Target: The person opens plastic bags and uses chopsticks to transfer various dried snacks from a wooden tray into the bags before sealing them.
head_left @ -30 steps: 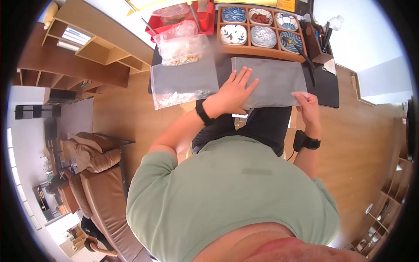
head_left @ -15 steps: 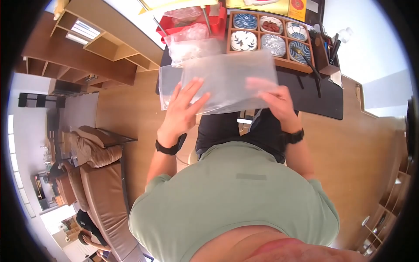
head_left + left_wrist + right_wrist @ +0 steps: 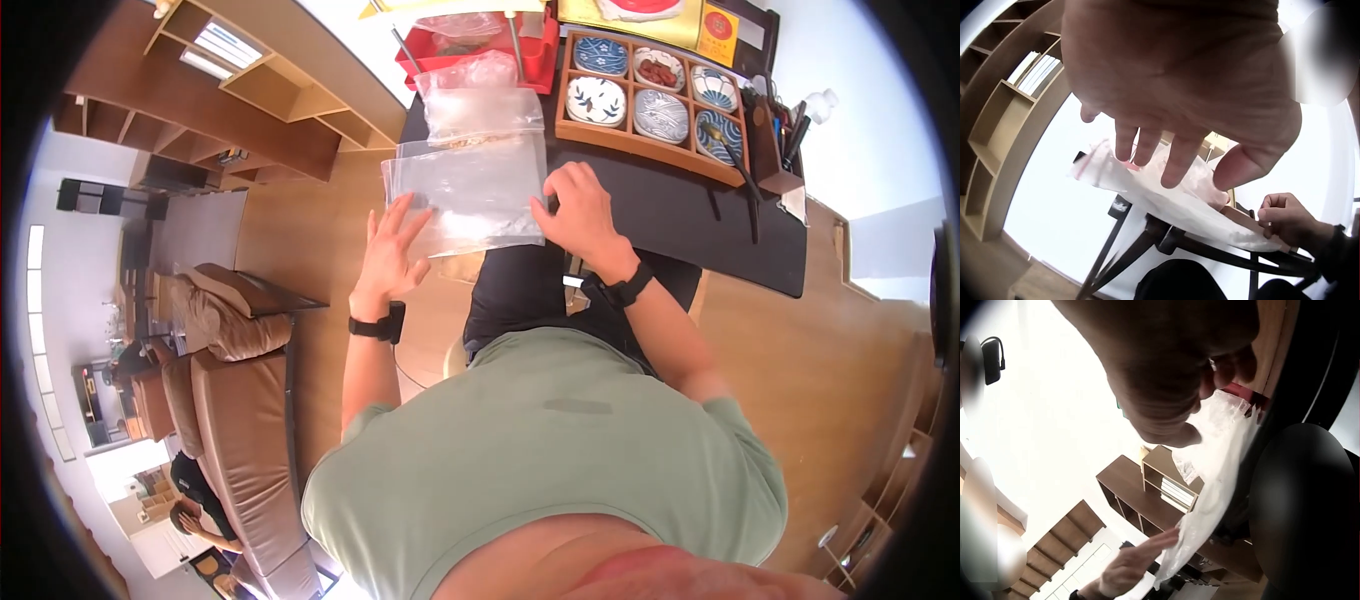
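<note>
A clear plastic bag (image 3: 465,185) lies at the near left of the dark desk, stacked over another bag with small pale contents showing through along its lower edge. My left hand (image 3: 390,250) has its fingers spread over the bag's left side. At the right edge, the thumb and bent fingers of my right hand (image 3: 585,210) stand apart beside the plastic. The left wrist view shows the spread left palm (image 3: 1179,81) above the bag (image 3: 1179,203). In the right wrist view, the bag's whitish sheet (image 3: 1210,494) hangs past the desk edge.
More filled clear bags (image 3: 480,110) lie behind the stack, before a red bin (image 3: 540,60). A wooden compartment tray (image 3: 640,138) holds several patterned bowls. A dark utensil (image 3: 752,210) and a pen holder (image 3: 780,170) are at the right of the desk (image 3: 680,215).
The clear bag has moved from the desk's middle left onto the other bag, carried by both hands. The right hand has followed left and now sits at the bag's right edge.
</note>
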`<action>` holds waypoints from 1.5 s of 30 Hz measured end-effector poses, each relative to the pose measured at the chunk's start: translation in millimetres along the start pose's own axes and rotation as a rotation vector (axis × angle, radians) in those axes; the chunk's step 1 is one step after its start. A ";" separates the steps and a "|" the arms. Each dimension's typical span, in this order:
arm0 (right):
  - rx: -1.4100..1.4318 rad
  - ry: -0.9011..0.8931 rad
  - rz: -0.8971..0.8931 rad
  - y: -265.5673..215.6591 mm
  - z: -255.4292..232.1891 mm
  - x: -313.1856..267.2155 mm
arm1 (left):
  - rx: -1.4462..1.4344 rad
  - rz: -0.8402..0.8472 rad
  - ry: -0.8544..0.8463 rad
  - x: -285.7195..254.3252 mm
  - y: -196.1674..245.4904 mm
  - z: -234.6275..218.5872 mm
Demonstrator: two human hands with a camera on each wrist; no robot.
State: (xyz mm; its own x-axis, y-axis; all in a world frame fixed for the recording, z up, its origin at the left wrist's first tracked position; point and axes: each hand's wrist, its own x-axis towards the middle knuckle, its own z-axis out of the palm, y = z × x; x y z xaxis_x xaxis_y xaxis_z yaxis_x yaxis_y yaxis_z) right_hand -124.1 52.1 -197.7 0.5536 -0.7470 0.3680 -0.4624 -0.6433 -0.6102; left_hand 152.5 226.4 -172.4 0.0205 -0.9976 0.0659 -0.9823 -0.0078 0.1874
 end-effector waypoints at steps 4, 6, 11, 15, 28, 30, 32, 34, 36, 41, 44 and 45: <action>0.010 -0.086 -0.355 5.9 13.5 -5.8 | -0.024 -0.009 0.085 31.1 6.8 17.8; -0.019 -0.162 -0.370 5.5 16.6 -6.4 | 0.018 -0.002 0.064 49.1 -0.2 27.1; -0.099 -0.249 -0.397 4.2 18.3 -3.6 | 0.054 0.011 0.420 109.4 -4.8 2.7; -0.136 -0.323 -0.340 0.3 16.9 0.0 | 0.193 0.210 0.549 169.8 25.6 -23.1; -0.219 -0.290 -0.327 5.5 30.8 -4.0 | -0.281 0.261 0.490 226.6 8.4 -72.4; -0.228 -0.275 -0.316 7.3 36.9 -1.9 | -0.451 0.292 0.490 225.5 14.3 -82.0; -0.235 -0.261 -0.304 4.8 39.6 3.7 | -0.423 0.275 0.441 225.6 20.3 -93.5; -0.316 -0.295 -0.239 -1.4 37.9 10.8 | -0.394 0.253 0.393 222.8 26.4 -99.8; -0.299 -0.281 -0.205 -3.1 38.2 13.7 | -0.637 0.223 0.283 221.5 34.5 -102.4; -0.265 -0.308 -0.158 -7.3 25.5 20.9 | -0.577 0.291 0.315 225.6 32.0 -94.0; -0.283 -0.338 -0.103 0.8 23.0 27.8 | -0.701 0.303 0.328 222.6 44.7 -92.3; -0.294 -0.313 -0.093 4.2 25.8 29.9 | -0.727 0.378 0.353 223.9 49.7 -90.7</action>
State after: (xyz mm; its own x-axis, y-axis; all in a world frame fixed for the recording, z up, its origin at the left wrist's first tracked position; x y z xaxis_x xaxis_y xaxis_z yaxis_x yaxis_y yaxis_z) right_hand -91.6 31.4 -207.4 0.7644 -0.6261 0.1537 -0.5533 -0.7595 -0.3422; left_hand 125.2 8.8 -59.4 -0.1068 -0.8444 0.5249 -0.5766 0.4827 0.6592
